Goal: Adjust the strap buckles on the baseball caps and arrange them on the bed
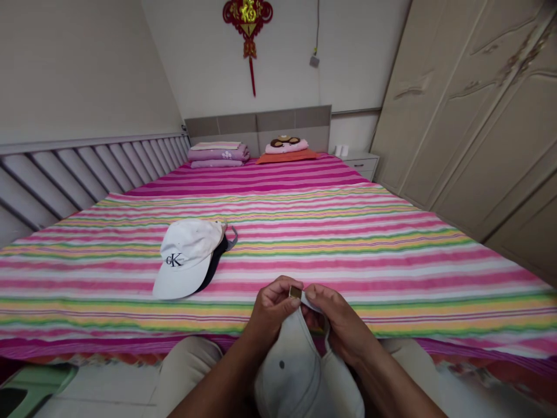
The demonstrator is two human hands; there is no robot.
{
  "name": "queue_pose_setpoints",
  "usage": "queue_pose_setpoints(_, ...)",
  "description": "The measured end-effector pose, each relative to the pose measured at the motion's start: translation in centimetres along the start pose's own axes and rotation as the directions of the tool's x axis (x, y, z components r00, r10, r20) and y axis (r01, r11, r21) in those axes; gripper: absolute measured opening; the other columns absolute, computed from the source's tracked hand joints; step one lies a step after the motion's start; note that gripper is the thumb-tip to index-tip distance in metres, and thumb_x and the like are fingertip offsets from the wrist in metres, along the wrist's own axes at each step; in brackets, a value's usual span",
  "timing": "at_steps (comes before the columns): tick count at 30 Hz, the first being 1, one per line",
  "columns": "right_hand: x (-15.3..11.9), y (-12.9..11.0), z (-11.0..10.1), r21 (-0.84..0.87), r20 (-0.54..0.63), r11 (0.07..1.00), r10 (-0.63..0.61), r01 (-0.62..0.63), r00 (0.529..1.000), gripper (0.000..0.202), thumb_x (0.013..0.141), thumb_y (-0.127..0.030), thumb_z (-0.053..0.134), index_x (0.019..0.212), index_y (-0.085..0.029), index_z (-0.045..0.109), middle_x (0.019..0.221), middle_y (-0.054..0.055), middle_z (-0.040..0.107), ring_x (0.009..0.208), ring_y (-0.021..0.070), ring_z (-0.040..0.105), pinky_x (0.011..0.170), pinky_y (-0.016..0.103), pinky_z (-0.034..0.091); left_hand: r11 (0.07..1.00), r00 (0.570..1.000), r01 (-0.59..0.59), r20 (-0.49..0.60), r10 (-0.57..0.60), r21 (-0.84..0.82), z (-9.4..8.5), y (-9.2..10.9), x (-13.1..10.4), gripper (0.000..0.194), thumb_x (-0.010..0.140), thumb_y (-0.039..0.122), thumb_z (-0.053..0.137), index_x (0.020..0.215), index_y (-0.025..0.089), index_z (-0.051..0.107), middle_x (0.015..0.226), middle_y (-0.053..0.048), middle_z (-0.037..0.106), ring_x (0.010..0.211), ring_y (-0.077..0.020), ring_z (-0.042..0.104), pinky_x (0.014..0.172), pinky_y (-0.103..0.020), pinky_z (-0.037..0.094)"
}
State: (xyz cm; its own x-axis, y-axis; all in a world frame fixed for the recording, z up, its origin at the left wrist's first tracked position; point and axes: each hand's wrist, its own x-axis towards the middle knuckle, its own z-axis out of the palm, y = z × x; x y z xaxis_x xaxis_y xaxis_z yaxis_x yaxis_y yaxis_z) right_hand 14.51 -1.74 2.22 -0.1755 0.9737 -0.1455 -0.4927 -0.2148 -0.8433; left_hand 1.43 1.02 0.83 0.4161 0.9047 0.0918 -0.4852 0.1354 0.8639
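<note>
A light grey baseball cap (291, 371) is between my hands, low over my lap, its back strap toward the bed. My left hand (274, 305) pinches the metal buckle (295, 291) of that strap between thumb and fingers. The strap's free part (308, 301) is gripped by my right hand (335, 316), just right of the buckle. The cap's brim is not visible. On the bed ahead and to the left lies a white cap (187, 255) with "CK" lettering, resting over a dark cap (216, 264) that shows only at its edge.
The bed has a striped sheet (391, 255). Folded purple bedding (220, 154) and a pink pillow (287, 148) lie near the headboard (296, 122). A rail (87, 174) runs along the left, a wardrobe (456, 116) along the right. A green stool (39, 386) stands lower left.
</note>
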Motion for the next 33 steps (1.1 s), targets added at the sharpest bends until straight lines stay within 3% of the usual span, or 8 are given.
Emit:
queue_pose_setpoints(11,-0.16,-0.26,-0.21,-0.086,0.028,0.996,-0.015,0.017,1.000,0.028,0.068,-0.039,0.065,0.059,-0.014,0.055,0.052,-0.001,0.054,0.044,0.0069,0.042,0.043,0.019,0.030,0.999,0.999,0.048,0.021,-0.048,0.009,0.17,0.13,0.10,0.025,0.064,0.020,0.069,0.085,0.014,0.059,0.058,-0.001,0.062,0.050,-0.0128,0.058,0.050,-0.023,0.044)
queue_pose_setpoints(20,-0.16,-0.15,-0.42,-0.035,0.035,0.999,-0.033,0.034,0.999,0.024,0.067,-0.034,0.066,0.059,-0.014,0.055,0.051,-0.001,0.054,0.045,0.0073,0.043,0.046,0.020,0.031,0.996,0.996,0.084,0.026,-0.083,-0.040,-0.04,-0.25,0.02,0.027,0.063,0.022,0.069,0.086,0.014,0.057,0.054,0.000,0.060,0.048,-0.0138,0.057,0.049,-0.024,0.043)
queue_pose_setpoints(28,-0.23,0.14,-0.50,-0.029,0.081,1.000,0.010,-0.008,0.997,0.030,0.072,-0.040,0.061,0.060,-0.014,0.055,0.049,0.000,0.053,0.042,0.0081,0.043,0.042,0.021,0.030,0.993,0.995,0.090,0.054,-0.086,-0.078,-0.01,-0.11,-0.14,0.023,0.066,0.023,0.067,0.086,0.016,0.057,0.053,0.000,0.060,0.047,-0.0140,0.058,0.048,-0.023,0.042)
queue_pose_setpoints(33,-0.14,0.11,-0.34,-0.004,0.071,1.000,-0.002,0.002,0.997,0.026,0.067,-0.035,0.066,0.058,-0.015,0.053,0.045,-0.003,0.050,0.040,0.0075,0.041,0.042,0.021,0.030,0.990,0.993,0.116,0.045,-0.113,-0.075,-0.25,-0.21,-0.17,0.027,0.063,0.023,0.070,0.086,0.015,0.058,0.055,0.000,0.061,0.049,-0.0152,0.059,0.051,-0.026,0.044)
